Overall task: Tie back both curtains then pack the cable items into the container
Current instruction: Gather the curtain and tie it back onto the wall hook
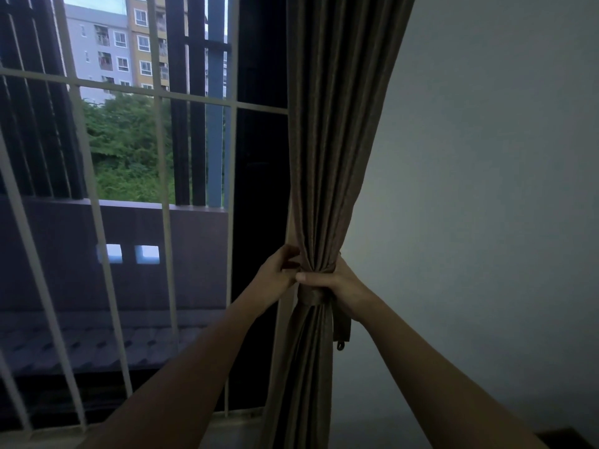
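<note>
On the left is the window grille (162, 157), and just to the right of it my left hand (277, 275) comes to the edge of the curtain (327, 157). Its fingers are curled and pinch there, but I cannot tell if they hold a fold of the cloth or one end of the band. The curtain hangs between the window and the wall, gathered into one thick bundle at the height of my hands. I judge the cloth to be soft and rather heavy, with many folds that want to spread again, so it must be held at the narrow waist and not higher, where it is wide. The tie-back band (311, 294) goes around this waist; it looks like flat, limp cloth that can slip down if it is loose. My right hand (340, 286) is wrapped around the bundle from the right side, the thumb lying across the front above the band. Below this hand the loose end (342, 325) of the band hangs down with a small ring (340, 345), which is the best place to take it. Further right is only the wall (486, 189). The container and the cables are not in view.
</note>
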Demonstrator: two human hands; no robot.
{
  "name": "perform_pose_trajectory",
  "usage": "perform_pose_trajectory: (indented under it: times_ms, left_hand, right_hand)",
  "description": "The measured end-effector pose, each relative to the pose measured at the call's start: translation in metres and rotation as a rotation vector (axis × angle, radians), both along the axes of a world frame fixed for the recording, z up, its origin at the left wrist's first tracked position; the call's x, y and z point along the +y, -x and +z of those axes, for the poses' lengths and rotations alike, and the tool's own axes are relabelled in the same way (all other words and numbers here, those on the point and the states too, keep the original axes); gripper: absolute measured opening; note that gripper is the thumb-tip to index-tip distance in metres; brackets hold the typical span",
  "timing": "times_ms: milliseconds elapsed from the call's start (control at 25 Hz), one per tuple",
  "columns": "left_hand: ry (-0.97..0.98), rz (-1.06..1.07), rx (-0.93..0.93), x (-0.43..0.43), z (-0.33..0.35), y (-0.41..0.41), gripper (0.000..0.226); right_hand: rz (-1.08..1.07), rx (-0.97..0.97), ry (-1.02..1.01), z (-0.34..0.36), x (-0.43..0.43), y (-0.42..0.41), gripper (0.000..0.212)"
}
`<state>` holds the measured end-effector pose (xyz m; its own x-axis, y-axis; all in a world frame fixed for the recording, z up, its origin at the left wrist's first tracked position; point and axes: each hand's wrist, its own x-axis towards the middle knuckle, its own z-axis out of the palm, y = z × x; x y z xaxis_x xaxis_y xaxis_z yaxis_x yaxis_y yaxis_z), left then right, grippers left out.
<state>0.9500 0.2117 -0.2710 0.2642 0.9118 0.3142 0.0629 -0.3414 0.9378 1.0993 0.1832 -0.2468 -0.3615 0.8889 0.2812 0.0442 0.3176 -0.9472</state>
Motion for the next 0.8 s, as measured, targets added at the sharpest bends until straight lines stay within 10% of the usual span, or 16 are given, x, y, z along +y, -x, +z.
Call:
perform_pose_trajectory:
  times_ms: [440, 800]
  left_hand:
    - [0.004, -0.066, -0.094, -0.005, 0.006, -0.006, 0.050]
    - [0.018, -0.196, 0.006, -0.007, 0.016, -0.005, 0.046]
  right_hand:
    - [-0.015, 0.018, -0.005, -0.002, 0.009, -0.004, 0.048]
    - [-0.051, -0.003, -0.003, -0.003, 0.009, -0.003, 0.076]
